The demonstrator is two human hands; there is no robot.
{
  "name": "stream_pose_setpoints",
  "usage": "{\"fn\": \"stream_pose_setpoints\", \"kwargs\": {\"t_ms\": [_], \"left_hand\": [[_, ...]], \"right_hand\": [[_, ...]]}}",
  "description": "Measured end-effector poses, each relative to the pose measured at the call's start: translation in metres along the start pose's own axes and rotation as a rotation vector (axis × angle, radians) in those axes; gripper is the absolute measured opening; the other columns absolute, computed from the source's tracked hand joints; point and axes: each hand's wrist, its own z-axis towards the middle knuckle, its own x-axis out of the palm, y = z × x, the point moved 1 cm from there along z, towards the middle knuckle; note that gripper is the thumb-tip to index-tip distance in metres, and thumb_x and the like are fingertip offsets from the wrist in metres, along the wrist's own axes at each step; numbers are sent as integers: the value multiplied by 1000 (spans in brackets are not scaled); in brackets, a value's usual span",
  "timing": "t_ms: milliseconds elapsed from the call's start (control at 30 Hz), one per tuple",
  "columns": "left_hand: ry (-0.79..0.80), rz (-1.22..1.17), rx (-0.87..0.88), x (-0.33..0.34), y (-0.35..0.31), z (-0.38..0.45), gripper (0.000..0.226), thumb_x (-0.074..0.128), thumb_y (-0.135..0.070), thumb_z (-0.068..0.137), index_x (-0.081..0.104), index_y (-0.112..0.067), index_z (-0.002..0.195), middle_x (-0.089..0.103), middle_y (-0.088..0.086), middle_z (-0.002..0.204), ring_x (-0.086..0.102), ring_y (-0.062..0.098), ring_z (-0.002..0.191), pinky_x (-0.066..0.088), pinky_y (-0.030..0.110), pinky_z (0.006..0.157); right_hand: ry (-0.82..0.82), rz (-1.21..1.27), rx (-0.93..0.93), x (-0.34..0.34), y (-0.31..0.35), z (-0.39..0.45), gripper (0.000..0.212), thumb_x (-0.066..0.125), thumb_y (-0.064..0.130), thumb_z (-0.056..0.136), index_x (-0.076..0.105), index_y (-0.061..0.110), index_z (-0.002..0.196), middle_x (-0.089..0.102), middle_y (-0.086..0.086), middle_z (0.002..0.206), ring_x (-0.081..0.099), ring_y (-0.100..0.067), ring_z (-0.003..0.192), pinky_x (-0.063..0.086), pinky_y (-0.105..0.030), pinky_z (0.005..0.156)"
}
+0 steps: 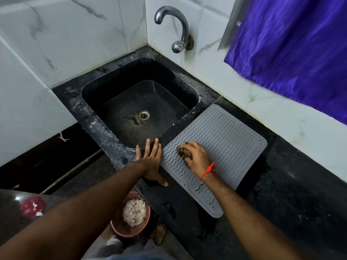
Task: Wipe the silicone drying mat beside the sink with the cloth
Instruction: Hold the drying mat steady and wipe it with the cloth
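Here the right hand (196,158) grips the cloth (183,152) on the unmarked mat (225,132), left hand (152,162) flat alongside.

Beyond our right hand (197,158), mat (231,139) lies bare up to tiled wall (281,111). Right of it, bare counter (293,184). Our left hand (152,162) flat by mat's left edge blocks that side; sink (139,102) drops beyond it. Tap (174,29) and curtain (293,53) overhang far side.

head view, looking steeply down, close over counter (281,184)
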Motion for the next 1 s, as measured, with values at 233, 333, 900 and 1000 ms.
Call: {"fn": "stream_pose_setpoints", "kwargs": {"t_ms": [233,333,900,1000], "left_hand": [[-341,-403,-49,-2,18,0,75,56,-29,93,16,-27,157,-3,1,167,-5,34,150,8,60,116],[-621,-592,-144,-8,27,-3,35,40,-23,102,53,-32,134,65,-7,123,46,26,124,31,48,105],[-836,-495,49,-4,4,-18,25,50,-33,101,66,-15,107,61,4,108,57,22,97,50,44,85],[-791,-230,225,15,-3,-16,30,51,-37,99,68,-19,118,59,2,127,57,21,107,50,41,88]], "right_hand": [[86,10,-151,49,41,-41,42,62,2,74,64,12,115,59,-9,116,54,-29,108,42,-34,99],[131,148,-113,45,38,-40,44,62,-2,73,66,15,113,63,-5,115,58,-23,108,43,-28,99],[133,78,-199,18,21,11,53,53,-12,67,69,13,111,64,-6,116,57,-23,109,35,-5,97],[-40,112,-10,-10,-4,36,57,53,-18,73,68,15,116,59,-5,126,53,-20,120,31,-3,101]]}}
